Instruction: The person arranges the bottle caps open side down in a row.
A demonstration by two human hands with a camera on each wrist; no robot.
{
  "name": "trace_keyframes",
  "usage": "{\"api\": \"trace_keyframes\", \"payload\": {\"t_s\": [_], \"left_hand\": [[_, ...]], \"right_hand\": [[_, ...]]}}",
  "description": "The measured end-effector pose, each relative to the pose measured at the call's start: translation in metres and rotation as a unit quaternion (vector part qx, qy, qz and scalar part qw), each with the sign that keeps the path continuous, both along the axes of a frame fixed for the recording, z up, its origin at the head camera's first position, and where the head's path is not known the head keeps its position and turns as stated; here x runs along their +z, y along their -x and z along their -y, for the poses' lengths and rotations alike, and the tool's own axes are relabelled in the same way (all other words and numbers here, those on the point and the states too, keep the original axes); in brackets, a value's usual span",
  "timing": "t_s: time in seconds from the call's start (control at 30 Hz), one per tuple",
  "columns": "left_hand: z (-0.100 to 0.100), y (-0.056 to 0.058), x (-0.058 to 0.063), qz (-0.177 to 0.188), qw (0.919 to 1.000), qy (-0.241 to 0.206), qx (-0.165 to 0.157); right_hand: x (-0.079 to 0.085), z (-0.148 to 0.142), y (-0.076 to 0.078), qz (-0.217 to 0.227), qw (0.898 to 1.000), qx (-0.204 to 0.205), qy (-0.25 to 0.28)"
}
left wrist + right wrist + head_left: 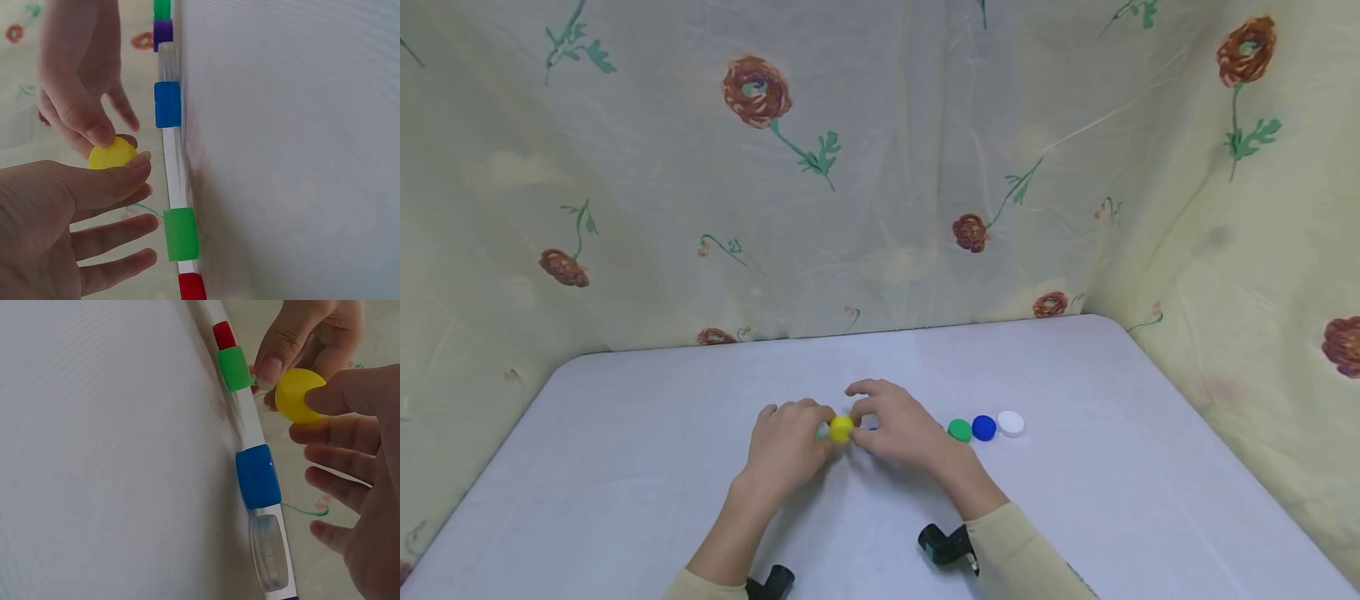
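Above the white table (647,467), a yellow bottle cap (842,429) is held between both hands. My left hand (788,442) pinches its left side with thumb and forefinger, the other fingers spread in the left wrist view. From the right, my right hand (898,423) pinches it too, its thumb on the cap's face in the right wrist view. Behind the hands a green cap (181,234) and a blue cap (167,104) stand on the table, mostly hidden in the head view. Beside that green cap is a red cap (224,335).
Right of the hands sit another green cap (959,430), a darker blue cap (984,427) and a white cap (1011,423). A clear ridged cap (269,553) stands near the blue one. Flowered curtain (880,167) surrounds the table's back and sides.
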State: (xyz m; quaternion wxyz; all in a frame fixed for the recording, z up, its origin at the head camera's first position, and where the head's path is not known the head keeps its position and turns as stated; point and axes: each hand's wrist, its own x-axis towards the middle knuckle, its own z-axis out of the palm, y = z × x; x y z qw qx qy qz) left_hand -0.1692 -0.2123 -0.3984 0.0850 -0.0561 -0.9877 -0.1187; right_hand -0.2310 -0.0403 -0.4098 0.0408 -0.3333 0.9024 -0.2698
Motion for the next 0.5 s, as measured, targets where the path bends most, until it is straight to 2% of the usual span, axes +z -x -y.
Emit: {"api": "trace_keyframes", "payload": {"t_s": [0.1,0.23,0.33,0.5], "left_hand": [[-0.0009,0.0002,0.0020,-0.003,1.0000,-0.002,0.004],[-0.0020,0.0008,0.0030,-0.007,0.9999,-0.002,0.009],[-0.0023,0.0007,0.0027,-0.015,0.9999,-0.003,0.007],[-0.0022,-0.0002,0.0023,-0.032,0.9995,-0.004,-0.004]], "right_hand": [[-0.0015,-0.0003,0.0020,0.050,0.998,-0.009,0.046],[-0.0028,-0.0003,0.0045,0.106,0.990,-0.018,0.094],[-0.0020,-0.0003,0.0046,0.136,0.985,-0.027,0.105],[-0.0004,-0.0001,0.0037,0.156,0.982,-0.035,0.101]]}}
